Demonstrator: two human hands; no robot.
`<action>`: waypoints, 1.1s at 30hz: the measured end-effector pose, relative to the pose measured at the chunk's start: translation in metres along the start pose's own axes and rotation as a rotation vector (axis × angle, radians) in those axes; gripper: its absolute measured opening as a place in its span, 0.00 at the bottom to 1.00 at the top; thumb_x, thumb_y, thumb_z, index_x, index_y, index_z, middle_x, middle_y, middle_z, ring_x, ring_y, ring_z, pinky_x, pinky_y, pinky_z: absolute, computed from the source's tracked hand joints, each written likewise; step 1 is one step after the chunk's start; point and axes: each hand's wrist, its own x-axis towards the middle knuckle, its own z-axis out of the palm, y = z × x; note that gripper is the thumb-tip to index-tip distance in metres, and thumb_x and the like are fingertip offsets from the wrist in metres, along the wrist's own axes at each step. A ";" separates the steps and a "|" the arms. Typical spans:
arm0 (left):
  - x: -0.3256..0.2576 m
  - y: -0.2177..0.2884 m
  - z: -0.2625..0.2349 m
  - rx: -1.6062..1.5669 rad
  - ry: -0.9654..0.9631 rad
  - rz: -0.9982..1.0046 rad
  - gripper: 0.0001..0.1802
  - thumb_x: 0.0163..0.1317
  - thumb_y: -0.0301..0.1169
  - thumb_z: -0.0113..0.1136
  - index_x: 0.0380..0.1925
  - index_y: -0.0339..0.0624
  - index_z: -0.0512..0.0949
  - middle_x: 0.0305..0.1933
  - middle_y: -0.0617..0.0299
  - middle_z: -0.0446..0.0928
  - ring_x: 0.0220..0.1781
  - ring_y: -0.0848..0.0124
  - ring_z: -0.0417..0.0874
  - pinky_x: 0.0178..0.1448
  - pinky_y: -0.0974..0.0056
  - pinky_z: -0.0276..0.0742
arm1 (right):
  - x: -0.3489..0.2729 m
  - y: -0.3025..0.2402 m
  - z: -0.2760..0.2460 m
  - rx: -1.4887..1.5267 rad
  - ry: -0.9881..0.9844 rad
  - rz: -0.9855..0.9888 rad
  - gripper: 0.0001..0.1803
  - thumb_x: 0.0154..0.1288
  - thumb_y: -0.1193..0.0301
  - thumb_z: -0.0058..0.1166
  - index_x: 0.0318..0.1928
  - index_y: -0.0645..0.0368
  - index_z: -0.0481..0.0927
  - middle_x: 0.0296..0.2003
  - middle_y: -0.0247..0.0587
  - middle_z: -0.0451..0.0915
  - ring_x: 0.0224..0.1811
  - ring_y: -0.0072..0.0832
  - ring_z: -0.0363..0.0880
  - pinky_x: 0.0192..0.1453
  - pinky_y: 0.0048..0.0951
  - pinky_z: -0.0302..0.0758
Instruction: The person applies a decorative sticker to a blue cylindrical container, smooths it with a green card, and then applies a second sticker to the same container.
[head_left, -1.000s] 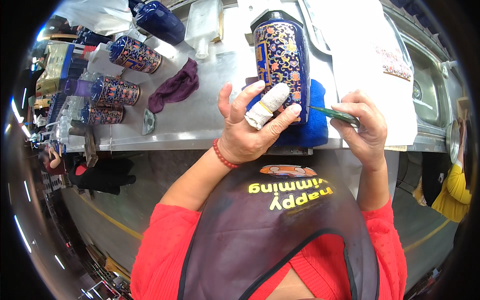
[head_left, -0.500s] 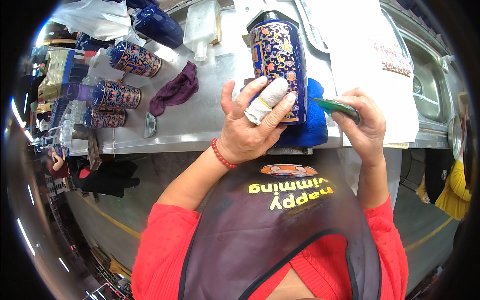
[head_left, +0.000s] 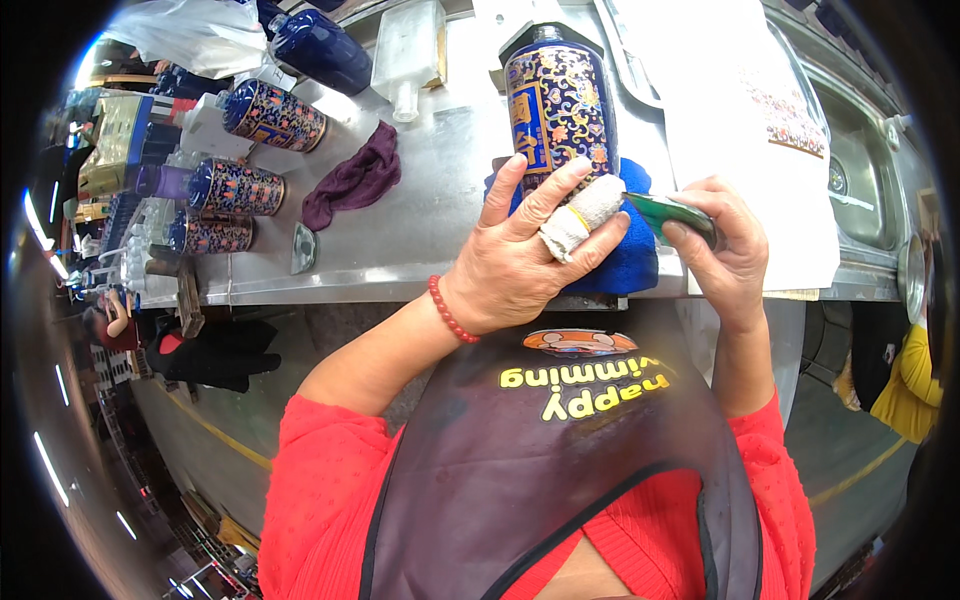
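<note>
A dark blue bottle [head_left: 562, 110] with a colourful floral pattern and a gold-lettered panel lies before me, its neck pointing away. Across its near end my left hand [head_left: 535, 235] rests with fingers spread; one finger wears a whitish fabric cover [head_left: 592, 208] held by a yellow band. Between thumb and fingers of my right hand [head_left: 728, 240] is a thin, flat green scraper [head_left: 662, 210], its tip close to the covered finger. Whether that tip touches the finger or the bottle, I cannot tell. A blue towel [head_left: 636, 255] lies under the bottle's near end.
Several patterned bottles [head_left: 275, 115] lie at the left, with a plain blue bottle [head_left: 318, 50] beyond. A purple cloth [head_left: 352, 180], a clear bottle [head_left: 408, 60] and a small scraper-like piece [head_left: 304, 248] are nearer. White sheets [head_left: 740, 200] and a metal sink [head_left: 862, 190] lie right.
The bottle has rolled toward the right, bringing more of its gold-lettered panel into sight. My left hand has slid right across it, nearer the scraper. My right hand has barely moved.
</note>
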 end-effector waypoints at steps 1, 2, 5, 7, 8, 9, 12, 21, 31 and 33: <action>0.001 0.001 0.000 0.009 -0.009 0.008 0.24 0.67 0.31 0.51 0.62 0.62 0.80 0.67 0.68 0.78 0.79 0.62 0.66 0.85 0.41 0.41 | -0.001 0.000 0.000 -0.003 0.006 0.052 0.11 0.60 0.79 0.69 0.44 0.63 0.86 0.34 0.38 0.81 0.38 0.28 0.79 0.43 0.28 0.75; 0.001 0.001 0.001 -0.006 -0.004 0.016 0.24 0.67 0.31 0.50 0.61 0.61 0.81 0.66 0.69 0.79 0.79 0.63 0.67 0.85 0.41 0.41 | -0.002 0.000 0.000 0.026 0.016 0.032 0.11 0.60 0.79 0.69 0.44 0.63 0.86 0.34 0.39 0.81 0.38 0.28 0.79 0.43 0.28 0.75; -0.004 -0.001 0.006 -0.125 0.012 0.016 0.24 0.65 0.30 0.54 0.61 0.61 0.81 0.64 0.67 0.80 0.79 0.62 0.67 0.85 0.42 0.42 | 0.001 -0.005 0.000 0.014 0.019 0.064 0.12 0.59 0.79 0.69 0.44 0.62 0.86 0.36 0.40 0.81 0.38 0.29 0.80 0.43 0.29 0.75; -0.009 -0.002 0.014 -0.217 0.238 -0.090 0.27 0.59 0.30 0.62 0.62 0.57 0.80 0.64 0.62 0.80 0.77 0.56 0.69 0.84 0.42 0.42 | 0.007 -0.011 0.002 -0.055 0.010 -0.028 0.14 0.57 0.81 0.69 0.45 0.62 0.86 0.37 0.40 0.81 0.38 0.32 0.79 0.43 0.30 0.75; -0.017 -0.007 0.010 -0.372 0.223 -0.189 0.38 0.52 0.31 0.71 0.68 0.49 0.75 0.67 0.52 0.77 0.76 0.49 0.68 0.83 0.41 0.40 | 0.011 -0.014 0.004 -0.158 -0.043 -0.111 0.15 0.56 0.83 0.68 0.45 0.62 0.85 0.36 0.40 0.79 0.37 0.31 0.78 0.42 0.30 0.74; -0.016 -0.007 0.017 -0.467 0.311 -0.314 0.47 0.50 0.34 0.73 0.74 0.43 0.67 0.71 0.45 0.71 0.76 0.43 0.66 0.82 0.38 0.38 | 0.016 -0.018 0.007 -0.244 -0.074 -0.243 0.16 0.56 0.84 0.67 0.46 0.62 0.84 0.36 0.40 0.78 0.35 0.31 0.77 0.42 0.30 0.74; -0.020 -0.008 0.023 -0.402 0.245 -0.409 0.53 0.49 0.42 0.77 0.76 0.42 0.64 0.71 0.45 0.70 0.75 0.42 0.63 0.79 0.31 0.38 | 0.026 -0.033 0.015 -0.475 -0.158 -0.540 0.17 0.46 0.77 0.67 0.41 0.55 0.86 0.36 0.35 0.77 0.36 0.34 0.75 0.44 0.36 0.71; -0.014 -0.008 0.014 -0.179 0.218 -0.384 0.60 0.45 0.54 0.77 0.76 0.39 0.62 0.67 0.49 0.74 0.75 0.46 0.62 0.77 0.28 0.36 | 0.027 -0.051 0.011 -0.513 -0.272 -0.558 0.16 0.43 0.77 0.69 0.38 0.55 0.86 0.32 0.31 0.74 0.33 0.31 0.73 0.40 0.36 0.66; -0.029 -0.012 0.045 -0.403 0.177 -0.513 0.71 0.46 0.64 0.75 0.78 0.28 0.51 0.70 0.41 0.69 0.76 0.43 0.61 0.77 0.28 0.39 | 0.037 -0.038 0.011 -0.203 -0.491 -0.584 0.25 0.41 0.84 0.72 0.46 0.57 0.86 0.33 0.38 0.75 0.31 0.34 0.72 0.37 0.30 0.72; -0.028 -0.012 0.045 -0.421 0.186 -0.502 0.71 0.46 0.63 0.75 0.78 0.28 0.51 0.67 0.41 0.73 0.76 0.43 0.61 0.77 0.28 0.39 | 0.034 -0.036 0.009 -0.165 -0.521 -0.421 0.23 0.42 0.82 0.73 0.45 0.58 0.87 0.33 0.37 0.76 0.32 0.33 0.74 0.38 0.33 0.72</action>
